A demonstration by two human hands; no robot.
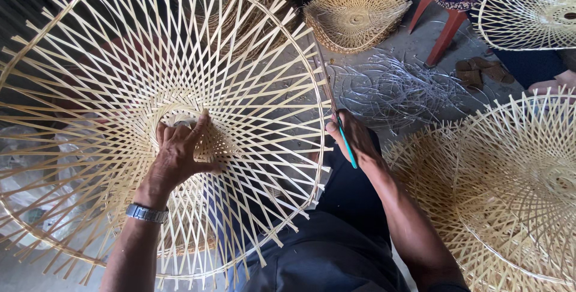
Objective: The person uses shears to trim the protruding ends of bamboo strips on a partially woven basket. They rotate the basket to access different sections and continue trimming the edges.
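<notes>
left hand [177,151] pressing open-fingered inside woven bamboo frame [120,46] near hub | right hand [354,136] closing its grip on rim, pinching green-handled tool [347,145] | frame looking light, springy, fragile at splint tips; rim being the firmest hold

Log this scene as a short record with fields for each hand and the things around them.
Left hand: palm pressed on the woven centre of a large round bamboo frame
Right hand: grip shut on a thin green-handled tool at the frame's rim
Right side: stacked bamboo frames
Floor: bamboo shavings
Background: finished woven piece, red stool
</notes>
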